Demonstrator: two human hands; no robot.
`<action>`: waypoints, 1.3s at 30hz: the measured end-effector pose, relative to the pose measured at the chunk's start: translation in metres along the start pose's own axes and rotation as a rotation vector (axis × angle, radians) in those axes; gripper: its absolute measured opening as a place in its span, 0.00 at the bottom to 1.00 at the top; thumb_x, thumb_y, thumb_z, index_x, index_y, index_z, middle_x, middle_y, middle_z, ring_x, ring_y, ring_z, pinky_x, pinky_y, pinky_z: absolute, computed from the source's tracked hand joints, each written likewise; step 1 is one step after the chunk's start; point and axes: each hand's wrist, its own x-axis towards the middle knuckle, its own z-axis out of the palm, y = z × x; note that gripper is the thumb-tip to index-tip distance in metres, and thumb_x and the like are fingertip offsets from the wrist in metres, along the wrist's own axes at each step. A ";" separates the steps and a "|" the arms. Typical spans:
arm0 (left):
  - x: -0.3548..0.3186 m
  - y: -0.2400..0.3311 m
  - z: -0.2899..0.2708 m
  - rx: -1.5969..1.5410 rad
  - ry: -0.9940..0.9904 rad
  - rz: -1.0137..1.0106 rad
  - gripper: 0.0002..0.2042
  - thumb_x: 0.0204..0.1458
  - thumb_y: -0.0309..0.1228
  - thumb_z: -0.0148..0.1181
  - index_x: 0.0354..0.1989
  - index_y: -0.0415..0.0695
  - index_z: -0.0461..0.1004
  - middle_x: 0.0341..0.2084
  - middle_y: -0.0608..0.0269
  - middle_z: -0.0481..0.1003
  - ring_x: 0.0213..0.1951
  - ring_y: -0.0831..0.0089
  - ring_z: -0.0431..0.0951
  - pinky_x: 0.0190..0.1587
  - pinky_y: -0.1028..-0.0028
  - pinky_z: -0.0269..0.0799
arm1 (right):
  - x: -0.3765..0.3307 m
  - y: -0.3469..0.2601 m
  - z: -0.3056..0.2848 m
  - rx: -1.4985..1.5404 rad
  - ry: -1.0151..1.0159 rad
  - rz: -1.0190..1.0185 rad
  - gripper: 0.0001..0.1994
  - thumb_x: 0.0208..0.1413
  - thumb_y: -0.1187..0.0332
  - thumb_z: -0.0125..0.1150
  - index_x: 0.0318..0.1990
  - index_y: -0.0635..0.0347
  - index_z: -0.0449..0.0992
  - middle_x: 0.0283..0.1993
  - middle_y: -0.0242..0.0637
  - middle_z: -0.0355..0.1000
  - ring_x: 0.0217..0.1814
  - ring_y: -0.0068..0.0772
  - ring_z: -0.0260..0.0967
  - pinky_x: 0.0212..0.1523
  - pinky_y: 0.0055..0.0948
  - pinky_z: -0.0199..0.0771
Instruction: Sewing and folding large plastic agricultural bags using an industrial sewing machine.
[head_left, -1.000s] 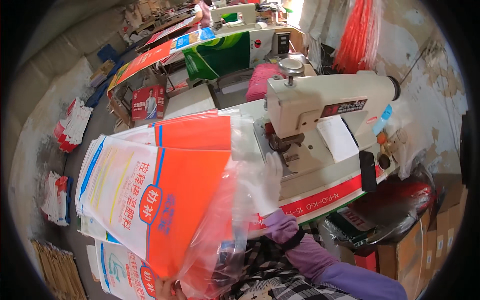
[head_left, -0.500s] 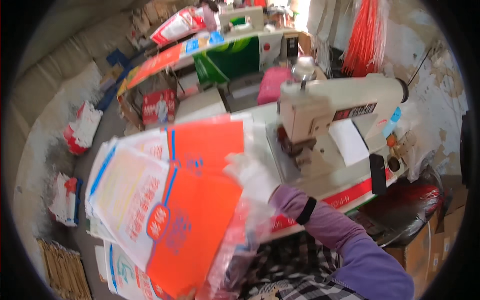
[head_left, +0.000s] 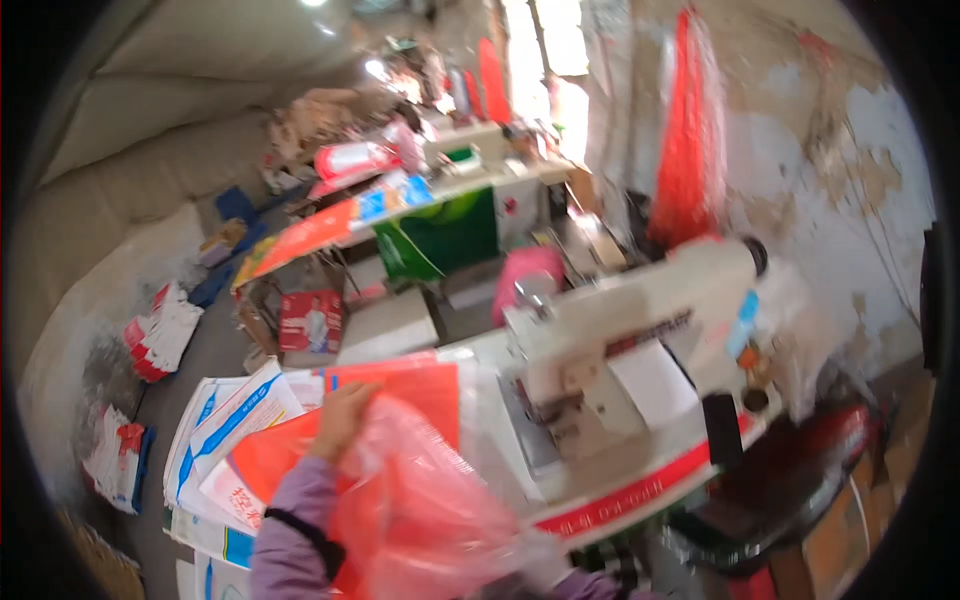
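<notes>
My left hand (head_left: 345,415), bare and in a purple sleeve with a black band, is closed at the upper edge of a clear plastic bag or sheet (head_left: 420,490). The plastic hangs creased towards me and tints pink over the orange beneath. My right hand (head_left: 542,556), in a white glove, is low by the plastic's lower right side; blur hides its fingers. Under the plastic lie flat orange-and-white printed sacks (head_left: 415,378), with more white-and-blue sacks (head_left: 240,420) to the left. A cream sewing machine (head_left: 640,310) stands right of the pile.
A white sheet of paper (head_left: 652,385) and a black phone (head_left: 722,428) lie on the machine's table. Red strands (head_left: 688,150) hang by the wall. Bundled sacks (head_left: 160,335) sit on the floor at left. A black plastic-wrapped heap (head_left: 770,510) is at lower right.
My left hand has risen from the lower edge to the pile's top, bringing the plastic over the orange sacks. My right hand has dropped from the pile towards me. The view has tilted up.
</notes>
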 end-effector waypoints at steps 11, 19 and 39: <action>0.083 0.134 0.173 -0.549 -0.165 0.123 0.10 0.38 0.14 0.55 0.27 0.41 0.79 0.29 0.58 0.80 0.33 0.58 0.80 0.35 0.70 0.76 | -0.098 0.041 -0.103 0.094 0.170 0.421 0.24 0.48 0.59 0.67 0.54 0.55 0.77 0.22 0.43 0.72 0.20 0.45 0.72 0.23 0.35 0.72; 0.098 0.145 0.152 -0.381 -0.504 0.380 0.14 0.42 0.19 0.58 0.37 0.49 0.82 0.29 0.58 0.78 0.32 0.59 0.78 0.33 0.65 0.74 | -0.110 0.027 -0.127 0.996 0.099 1.230 0.19 0.53 0.67 0.68 0.49 0.71 0.78 0.39 0.39 0.80 0.38 0.25 0.77 0.43 0.26 0.76; -0.109 0.255 -0.027 -0.780 -0.790 -0.666 0.10 0.54 0.32 0.59 0.44 0.48 0.75 0.24 0.66 0.74 0.21 0.72 0.70 0.24 0.67 0.65 | 0.041 0.014 -0.044 0.777 0.124 0.564 0.17 0.66 0.62 0.49 0.55 0.64 0.71 0.52 0.40 0.74 0.52 0.28 0.72 0.51 0.34 0.73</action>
